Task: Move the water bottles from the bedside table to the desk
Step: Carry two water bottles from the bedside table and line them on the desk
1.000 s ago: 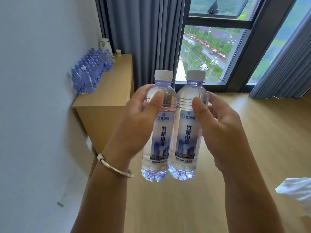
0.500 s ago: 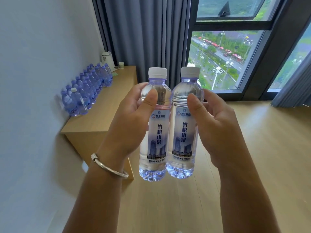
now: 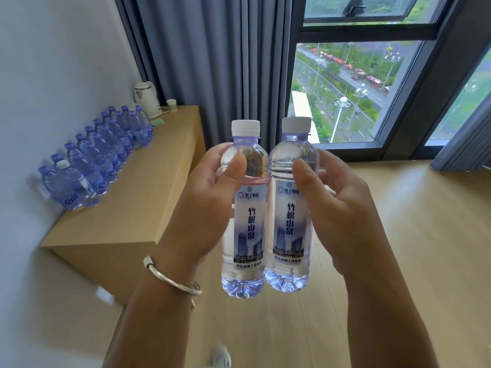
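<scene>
Head camera looks down at two hands carrying two upright water bottles side by side, their sides touching, above the wooden floor. Left hand wraps the left bottle, thumb pressed across its shoulder; a silver bangle circles that wrist. Right hand wraps the right bottle the same way. Both have white caps. To the left, the desk against the wall carries rows of blue-capped bottles, a white kettle and a small cup.
</scene>
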